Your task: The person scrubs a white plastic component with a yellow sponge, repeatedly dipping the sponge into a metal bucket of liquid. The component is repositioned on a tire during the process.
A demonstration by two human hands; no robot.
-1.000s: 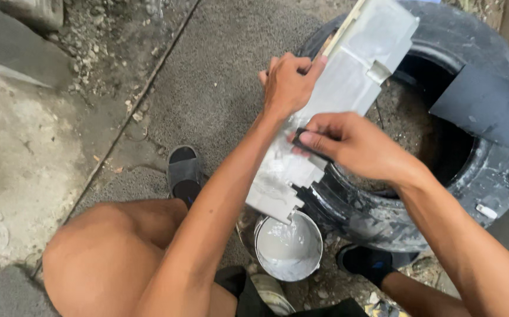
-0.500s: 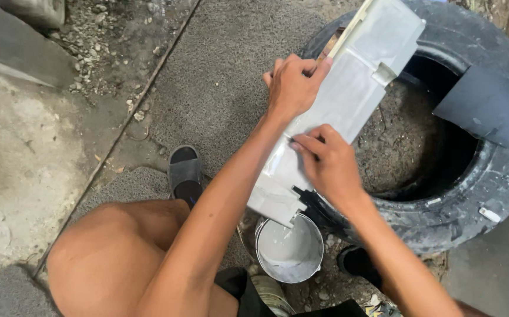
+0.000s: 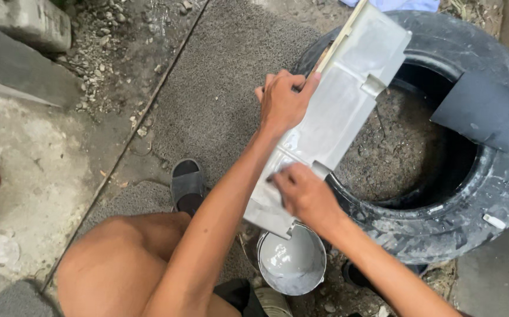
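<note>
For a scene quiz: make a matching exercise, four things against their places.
1. long grey plastic panel
2. round paint can of grey paint
3. black rubber tyre
4. dark sandal

a. on the mat, left of the arms
b. below the panel's lower end
c. held in both hands
d. lying flat at the right, dirt inside

Pairs: 1-c, 2-b, 3-d, 4-a

The panel is pale grey, glossy with wet paint. Below it, the can holds grey-white paint. Beside the panel, the tyre is black.
</note>
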